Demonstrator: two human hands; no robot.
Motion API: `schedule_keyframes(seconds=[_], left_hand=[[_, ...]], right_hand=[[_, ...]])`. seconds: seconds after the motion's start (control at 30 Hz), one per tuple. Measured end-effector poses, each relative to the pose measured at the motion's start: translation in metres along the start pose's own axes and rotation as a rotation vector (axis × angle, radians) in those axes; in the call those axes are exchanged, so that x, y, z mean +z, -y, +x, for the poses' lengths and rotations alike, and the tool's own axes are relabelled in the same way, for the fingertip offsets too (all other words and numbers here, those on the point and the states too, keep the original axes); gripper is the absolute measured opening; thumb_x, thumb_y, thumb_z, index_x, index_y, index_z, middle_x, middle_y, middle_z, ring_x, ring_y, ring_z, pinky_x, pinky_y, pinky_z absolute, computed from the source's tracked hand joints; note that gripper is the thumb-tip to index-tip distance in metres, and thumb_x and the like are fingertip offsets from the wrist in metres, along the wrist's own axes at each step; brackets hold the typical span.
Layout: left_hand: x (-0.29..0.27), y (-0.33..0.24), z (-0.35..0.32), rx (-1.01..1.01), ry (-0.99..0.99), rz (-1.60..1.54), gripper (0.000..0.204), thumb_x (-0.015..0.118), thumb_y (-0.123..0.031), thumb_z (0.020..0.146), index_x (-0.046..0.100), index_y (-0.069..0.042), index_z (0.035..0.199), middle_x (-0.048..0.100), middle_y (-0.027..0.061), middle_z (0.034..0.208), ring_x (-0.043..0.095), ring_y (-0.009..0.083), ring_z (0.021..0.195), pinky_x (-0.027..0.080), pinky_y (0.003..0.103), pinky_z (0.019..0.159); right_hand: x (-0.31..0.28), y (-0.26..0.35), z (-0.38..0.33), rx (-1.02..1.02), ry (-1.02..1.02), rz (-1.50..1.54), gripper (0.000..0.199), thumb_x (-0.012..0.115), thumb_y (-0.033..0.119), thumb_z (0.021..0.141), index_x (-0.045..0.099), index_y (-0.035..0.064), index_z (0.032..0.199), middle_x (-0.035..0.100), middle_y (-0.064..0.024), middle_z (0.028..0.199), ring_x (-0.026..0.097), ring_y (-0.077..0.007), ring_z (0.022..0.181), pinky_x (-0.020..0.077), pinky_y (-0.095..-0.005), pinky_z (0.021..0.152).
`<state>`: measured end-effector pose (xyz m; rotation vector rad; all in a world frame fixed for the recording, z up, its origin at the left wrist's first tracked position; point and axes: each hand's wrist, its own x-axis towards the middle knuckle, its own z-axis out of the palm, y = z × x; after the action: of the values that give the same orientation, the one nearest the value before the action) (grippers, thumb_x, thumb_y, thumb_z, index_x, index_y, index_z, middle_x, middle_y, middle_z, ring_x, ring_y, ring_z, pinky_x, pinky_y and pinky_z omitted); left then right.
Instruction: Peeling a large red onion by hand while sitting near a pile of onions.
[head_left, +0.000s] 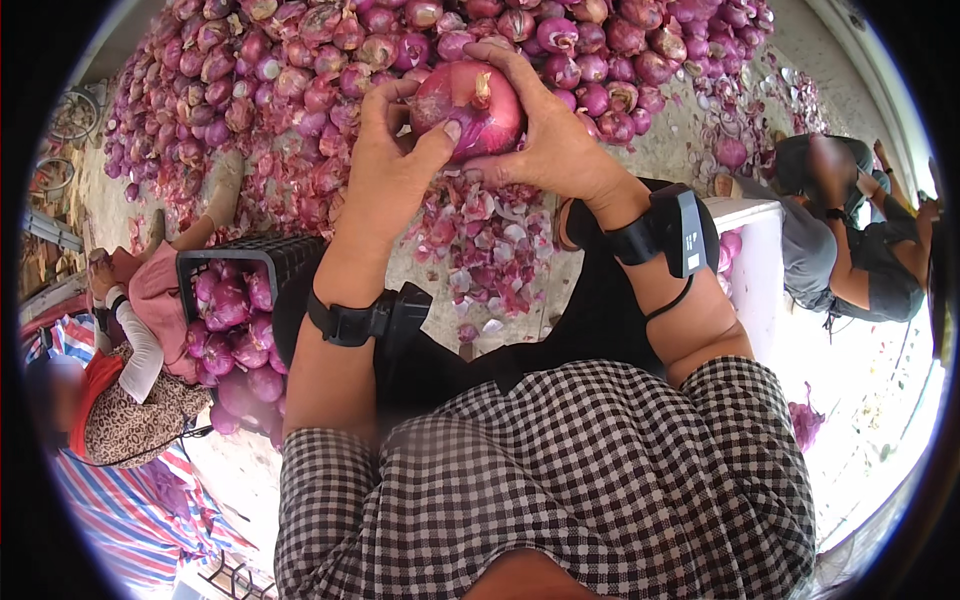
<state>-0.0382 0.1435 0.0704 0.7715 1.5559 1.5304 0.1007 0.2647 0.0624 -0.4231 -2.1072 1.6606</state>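
Observation:
A large red onion with a dry, papery neck sits between my two hands, held up in front of me. My left hand grips its left side, the thumb lying across the skin. On the other side, my right hand curls its fingers over the top and right, with the thumb under the lower edge. Behind the held onion spreads a big heap of red onions. Loose onion skins lie scattered on the floor below my hands. Black devices are strapped to both my wrists.
To my left stands a black plastic crate of purple onions. A white box is at my right, with onions beside it. One person sits at the far left by striped sheeting; other people sit at the right.

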Motion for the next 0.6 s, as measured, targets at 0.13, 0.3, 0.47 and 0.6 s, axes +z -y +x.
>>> schedule_keyframes(seconds=[0.13, 0.3, 0.47, 0.6], left_hand=[[-0.002, -0.004, 0.001, -0.001, 0.051, 0.082, 0.057, 0.066, -0.011, 0.081, 0.038, -0.002, 0.129, 0.057, 0.0148, 0.107, 0.058, 0.0173, 0.094, 0.05, 0.028, 0.077], [-0.007, -0.006, 0.0, -0.049, 0.117, 0.104, 0.059, 0.065, -0.013, 0.082, 0.038, -0.001, 0.132, 0.059, 0.0151, 0.107, 0.059, 0.0162, 0.091, 0.05, 0.027, 0.074], [-0.018, 0.002, 0.002, -0.003, 0.191, 0.221, 0.06, 0.064, -0.014, 0.082, 0.039, 0.003, 0.135, 0.059, 0.0158, 0.111, 0.059, 0.0159, 0.09, 0.051, 0.029, 0.074], [-0.015, -0.009, -0.001, -0.118, 0.206, 0.166, 0.059, 0.061, -0.013, 0.082, 0.04, 0.005, 0.134, 0.059, 0.0172, 0.112, 0.06, 0.0176, 0.091, 0.051, 0.03, 0.077]], right_hand=[[-0.001, 0.003, -0.001, -0.015, -0.036, -0.023, 0.088, 0.082, 0.013, 0.06, 0.037, 0.0053, 0.134, 0.048, -0.0175, 0.125, 0.049, -0.0275, 0.117, 0.0421, -0.035, 0.099], [-0.003, 0.005, -0.002, -0.021, 0.0, -0.103, 0.085, 0.082, 0.013, 0.058, 0.04, 0.0051, 0.132, 0.05, -0.0159, 0.122, 0.049, -0.0291, 0.116, 0.0415, -0.0359, 0.099], [0.0, 0.001, -0.002, -0.053, 0.014, -0.163, 0.082, 0.08, 0.013, 0.056, 0.043, 0.0053, 0.129, 0.052, -0.0162, 0.119, 0.05, -0.0311, 0.113, 0.0418, -0.0368, 0.099], [-0.002, -0.001, -0.003, -0.056, 0.037, -0.202, 0.081, 0.079, 0.013, 0.055, 0.044, 0.0065, 0.128, 0.052, -0.0164, 0.116, 0.05, -0.0326, 0.111, 0.0421, -0.0376, 0.098]])
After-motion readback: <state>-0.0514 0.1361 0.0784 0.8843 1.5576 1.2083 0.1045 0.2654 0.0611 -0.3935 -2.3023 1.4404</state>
